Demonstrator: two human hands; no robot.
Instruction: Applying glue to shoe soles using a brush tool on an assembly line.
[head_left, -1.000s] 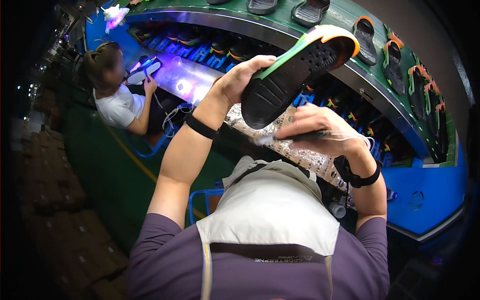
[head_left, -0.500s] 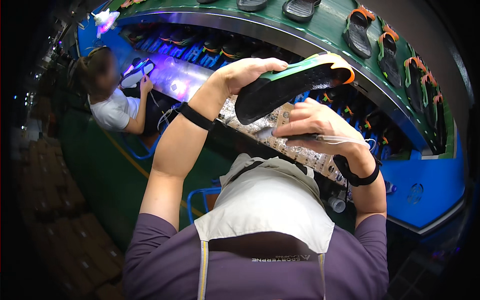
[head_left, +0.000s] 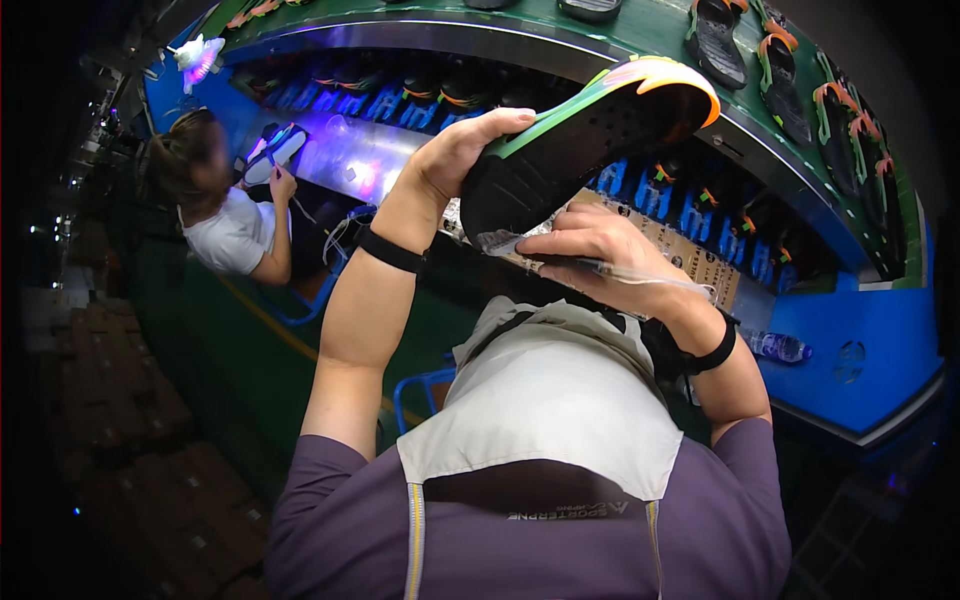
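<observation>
Left hand [head_left: 452,160]: closed on the green rim of the shoe sole [head_left: 590,150], thumb in front; remaining fingers hidden behind it
Brush [head_left: 500,243]: apart from the sole half a second ago, pale tip now at its lower end, so work there appears under way; exact contact hard to make out
Shoe sole: raised between the hands, black underside now turned more toward the wearer; far face hidden
Right hand [head_left: 598,245]: fingers curled around the brush's dark handle, largely covering it
</observation>
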